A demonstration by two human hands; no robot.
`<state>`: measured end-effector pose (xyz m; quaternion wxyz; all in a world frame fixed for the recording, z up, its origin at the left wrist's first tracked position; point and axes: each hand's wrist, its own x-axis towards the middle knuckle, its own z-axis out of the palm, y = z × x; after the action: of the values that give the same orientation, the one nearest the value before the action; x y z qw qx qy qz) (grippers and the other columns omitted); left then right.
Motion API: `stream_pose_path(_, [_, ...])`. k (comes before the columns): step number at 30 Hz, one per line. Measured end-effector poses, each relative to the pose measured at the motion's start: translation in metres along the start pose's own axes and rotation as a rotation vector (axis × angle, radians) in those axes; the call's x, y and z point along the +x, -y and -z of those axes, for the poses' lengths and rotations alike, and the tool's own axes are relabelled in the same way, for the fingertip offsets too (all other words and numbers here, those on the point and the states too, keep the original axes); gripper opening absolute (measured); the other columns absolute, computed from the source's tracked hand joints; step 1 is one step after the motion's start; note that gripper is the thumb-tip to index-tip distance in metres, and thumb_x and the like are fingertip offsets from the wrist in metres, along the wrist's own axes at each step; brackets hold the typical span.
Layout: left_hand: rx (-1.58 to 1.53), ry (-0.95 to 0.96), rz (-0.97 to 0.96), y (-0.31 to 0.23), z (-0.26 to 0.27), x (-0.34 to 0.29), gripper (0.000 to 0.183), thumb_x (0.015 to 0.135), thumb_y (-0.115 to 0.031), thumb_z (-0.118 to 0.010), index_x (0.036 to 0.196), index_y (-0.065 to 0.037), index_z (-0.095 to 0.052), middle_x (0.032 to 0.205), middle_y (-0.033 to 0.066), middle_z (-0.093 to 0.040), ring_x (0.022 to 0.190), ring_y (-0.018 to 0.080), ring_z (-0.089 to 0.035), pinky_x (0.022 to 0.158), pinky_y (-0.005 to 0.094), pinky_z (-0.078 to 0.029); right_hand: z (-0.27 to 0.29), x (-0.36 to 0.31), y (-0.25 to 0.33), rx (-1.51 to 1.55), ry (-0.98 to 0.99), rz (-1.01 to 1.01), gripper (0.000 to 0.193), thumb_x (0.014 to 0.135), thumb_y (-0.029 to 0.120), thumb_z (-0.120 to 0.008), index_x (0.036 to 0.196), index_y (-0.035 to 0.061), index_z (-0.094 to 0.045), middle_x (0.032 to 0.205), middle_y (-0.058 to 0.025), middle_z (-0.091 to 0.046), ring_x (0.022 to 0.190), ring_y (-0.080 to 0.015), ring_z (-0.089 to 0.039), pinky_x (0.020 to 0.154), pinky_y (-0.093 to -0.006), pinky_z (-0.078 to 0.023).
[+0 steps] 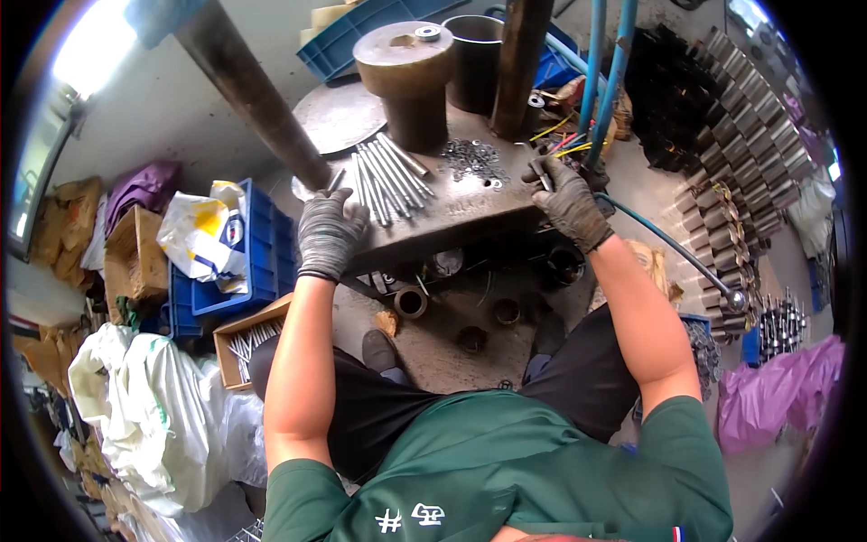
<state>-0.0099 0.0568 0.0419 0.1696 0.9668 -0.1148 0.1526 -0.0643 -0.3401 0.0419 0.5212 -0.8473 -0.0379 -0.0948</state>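
My left hand (330,228), in a grey striped knit glove, is at the left edge of the metal worktable (452,217). Its fingers are closed around a metal pin (337,179), of which just the tip shows. Right of it lies a fanned bundle of loose metal pins (384,185). A pile of small metal rings (474,161) sits between my hands. In a dark, soiled glove, my right hand (571,206) is closed at the table's right edge on a short metal piece (542,173); its exact kind cannot be made out.
A thick steel cylinder (406,90) with a ring on top stands at the back, beside a dark pot (474,68). Steel columns (248,86) rise left and right. Blue crates (257,239) stand left; a carton of pins (237,357) lies below. Stacked metal sleeves (745,135) fill the right.
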Motion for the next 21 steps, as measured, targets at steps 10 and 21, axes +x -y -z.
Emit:
stream_pose_path(10, [0.040, 0.116, 0.147, -0.013, 0.002, 0.002, 0.038, 0.092, -0.022, -0.069, 0.128, -0.012, -0.068, 0.119, 0.0192, -0.069, 0.108, 0.0370, -0.068, 0.095, 0.0455, -0.054, -0.024, -0.003, 0.007, -0.633, 0.055, 0.416, 0.030, 0.080, 0.011, -0.070, 0.109, 0.0062, -0.064, 0.099, -0.0179, -0.068, 0.100, -0.0411, -0.063, 0.089, -0.0494, -0.052])
stream_pose_path(21, [-0.426, -0.483, 0.039, 0.009, 0.039, 0.009, 0.034, 0.088, 0.002, -0.070, 0.120, -0.008, -0.069, 0.095, 0.0100, -0.071, 0.084, 0.0188, -0.070, 0.077, 0.0320, -0.058, -0.049, -0.013, -0.003, -0.737, 0.045, 0.571, 0.019, 0.074, 0.010, -0.070, 0.092, 0.0086, -0.064, 0.090, -0.0142, -0.063, 0.095, -0.0375, -0.060, 0.084, -0.0503, -0.048])
